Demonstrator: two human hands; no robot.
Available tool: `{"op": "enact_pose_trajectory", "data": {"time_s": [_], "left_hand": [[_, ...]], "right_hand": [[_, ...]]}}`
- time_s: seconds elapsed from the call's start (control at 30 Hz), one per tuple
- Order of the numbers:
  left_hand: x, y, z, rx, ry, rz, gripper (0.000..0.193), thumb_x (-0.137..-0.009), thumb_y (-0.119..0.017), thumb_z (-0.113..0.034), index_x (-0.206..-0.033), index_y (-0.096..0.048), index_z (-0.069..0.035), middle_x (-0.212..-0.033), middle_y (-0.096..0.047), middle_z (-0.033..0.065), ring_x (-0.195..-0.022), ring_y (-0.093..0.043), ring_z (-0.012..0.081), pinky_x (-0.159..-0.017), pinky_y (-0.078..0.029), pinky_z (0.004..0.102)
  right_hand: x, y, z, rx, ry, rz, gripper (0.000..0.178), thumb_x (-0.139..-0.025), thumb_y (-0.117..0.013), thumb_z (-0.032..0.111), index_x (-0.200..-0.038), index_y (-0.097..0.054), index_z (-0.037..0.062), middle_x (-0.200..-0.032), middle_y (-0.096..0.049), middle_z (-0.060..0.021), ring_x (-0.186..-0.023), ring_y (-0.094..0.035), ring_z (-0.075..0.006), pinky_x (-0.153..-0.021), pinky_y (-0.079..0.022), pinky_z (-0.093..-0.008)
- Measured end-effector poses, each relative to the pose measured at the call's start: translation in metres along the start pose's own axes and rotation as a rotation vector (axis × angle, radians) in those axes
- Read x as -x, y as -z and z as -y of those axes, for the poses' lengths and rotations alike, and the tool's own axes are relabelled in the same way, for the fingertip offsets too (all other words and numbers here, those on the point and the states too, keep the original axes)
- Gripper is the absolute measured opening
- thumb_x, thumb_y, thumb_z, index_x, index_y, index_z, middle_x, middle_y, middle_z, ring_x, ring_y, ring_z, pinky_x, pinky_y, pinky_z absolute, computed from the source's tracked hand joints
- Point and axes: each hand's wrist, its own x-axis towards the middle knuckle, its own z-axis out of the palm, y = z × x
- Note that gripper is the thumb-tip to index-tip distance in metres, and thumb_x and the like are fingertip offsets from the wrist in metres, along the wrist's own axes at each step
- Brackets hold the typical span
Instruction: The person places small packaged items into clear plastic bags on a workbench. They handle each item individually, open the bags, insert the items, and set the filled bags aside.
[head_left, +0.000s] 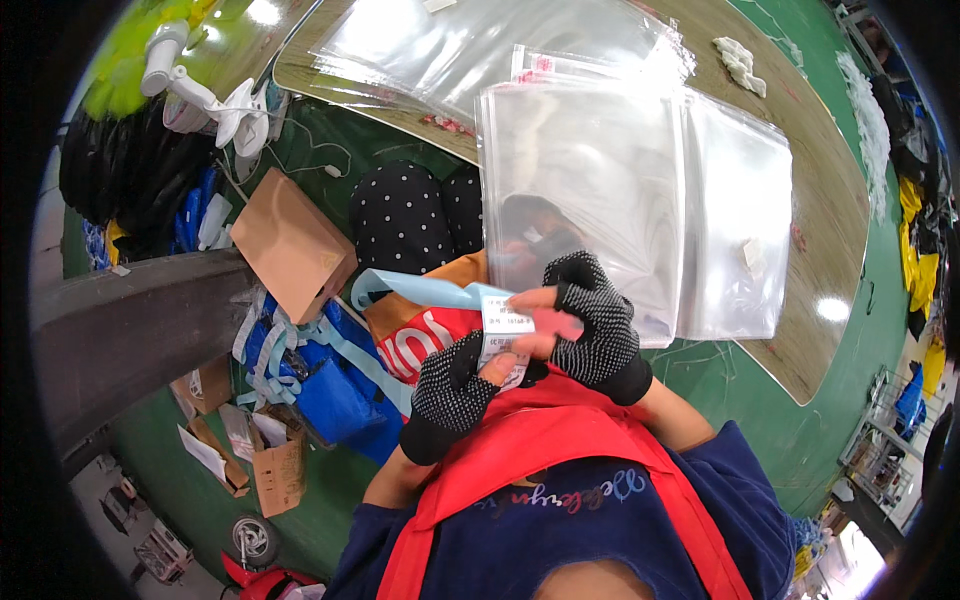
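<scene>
Black fingerless gloves with white dots cover both my hands. Between them is a strip of white printed labels on light blue backing, held above my lap. My left hand pinches the strip's lower part with the thumb. At its right edge my right hand has its fingers closed on it; a slight blur hides the exact grip. The light blue backing curls away to the left, and more of it hangs down beside my left glove. Below lies my red apron.
Stacks of clear plastic bags lie on the wood-patterned table ahead. To the left are a cardboard box, a dark beam and a blue bag with tangled strip. Open cartons stand on the green floor.
</scene>
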Motion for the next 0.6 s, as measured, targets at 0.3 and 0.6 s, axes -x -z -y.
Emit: {"op": "enact_pose_trajectory", "data": {"time_s": [0.3,0.6], "left_hand": [[-0.002,0.003,0.03,-0.303,-0.076,0.007,0.034,-0.085,-0.061,-0.027,-0.103,-0.062,0.001,-0.084,-0.066,0.0187,-0.075,-0.066,0.0296,-0.067,-0.05,0.0348],[0.001,0.049,0.025,0.518,0.156,-0.413,0.032,-0.092,-0.049,-0.016,-0.119,-0.048,0.001,-0.096,-0.064,0.0202,-0.074,-0.066,0.0252,-0.064,-0.055,0.0334]], "right_hand": [[0.01,0.012,-0.035,-0.266,-0.082,0.032,0.015,-0.074,-0.073,0.014,-0.082,-0.067,0.0028,-0.076,-0.056,-0.0107,-0.071,-0.055,-0.022,-0.068,-0.045,-0.0314],[0.005,0.027,-0.057,0.913,0.2,-0.108,0.036,-0.065,-0.072,0.035,-0.09,-0.062,0.0104,-0.081,-0.056,-0.0081,-0.078,-0.052,-0.0287,-0.07,-0.039,-0.0417]]}}
